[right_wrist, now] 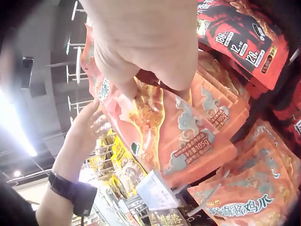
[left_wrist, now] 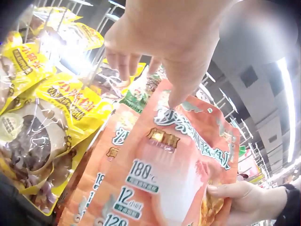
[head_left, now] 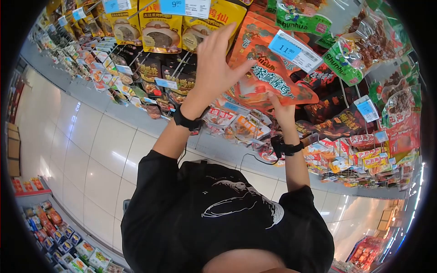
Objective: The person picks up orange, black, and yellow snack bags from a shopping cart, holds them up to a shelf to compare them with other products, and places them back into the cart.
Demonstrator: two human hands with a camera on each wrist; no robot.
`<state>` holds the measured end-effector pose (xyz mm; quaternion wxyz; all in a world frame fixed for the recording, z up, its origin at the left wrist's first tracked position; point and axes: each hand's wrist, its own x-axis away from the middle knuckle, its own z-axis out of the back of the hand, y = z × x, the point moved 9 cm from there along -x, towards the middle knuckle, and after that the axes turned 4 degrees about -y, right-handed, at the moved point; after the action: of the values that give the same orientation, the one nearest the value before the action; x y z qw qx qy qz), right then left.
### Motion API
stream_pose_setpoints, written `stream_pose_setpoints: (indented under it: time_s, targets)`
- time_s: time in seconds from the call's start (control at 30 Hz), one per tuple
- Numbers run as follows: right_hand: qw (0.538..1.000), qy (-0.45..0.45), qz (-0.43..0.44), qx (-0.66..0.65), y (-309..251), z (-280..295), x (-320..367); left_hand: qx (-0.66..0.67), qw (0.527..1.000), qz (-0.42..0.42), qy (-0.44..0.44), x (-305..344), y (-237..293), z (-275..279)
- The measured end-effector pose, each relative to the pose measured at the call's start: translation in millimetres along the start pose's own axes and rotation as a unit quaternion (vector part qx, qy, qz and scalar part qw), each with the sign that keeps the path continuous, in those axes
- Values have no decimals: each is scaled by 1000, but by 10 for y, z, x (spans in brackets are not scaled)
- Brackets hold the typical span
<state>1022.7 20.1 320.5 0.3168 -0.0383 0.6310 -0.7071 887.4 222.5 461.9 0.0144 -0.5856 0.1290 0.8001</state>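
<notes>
My right hand (head_left: 284,114) grips the lower right edge of an orange snack bag (head_left: 268,84), its thumb on the front face. In the right wrist view its fingers curl at the side of this bag (right_wrist: 188,136), beside a printed food picture. My left hand (head_left: 216,63) is spread at the bag's upper left, fingers extended and thumb pointing toward the bag. The left wrist view puts that thumb right at the printed top of the orange bag (left_wrist: 164,155). Similar orange bags (left_wrist: 101,160) hang just behind it.
Yellow snack bags (head_left: 161,29) hang on the left, green-labelled bags (head_left: 343,59) on the right. A price tag (head_left: 291,50) sticks out over the orange bag. Lower hooks carry more packets (head_left: 246,125). Tiled floor (head_left: 109,141) lies behind, with another display (head_left: 59,232) at lower left.
</notes>
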Motion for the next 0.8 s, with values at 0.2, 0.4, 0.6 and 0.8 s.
stream_pose_setpoints:
  time_s: [0.2,0.4,0.6,0.8]
  targets:
    - [998,-51,-6,-37,-98,-189,-142,500,816,241,-157,203,-140,-729]
    - [981,121,143,-48,-842,-33,-147,528,799,280,-75,175,-124,-656]
    - [965,204,149,-65,-1095,183,-184,549,793,262,-36,220,-84,-665]
    - [963,193,175,-75,-1082,184,-251,544,798,259,-21,209,-91,-677]
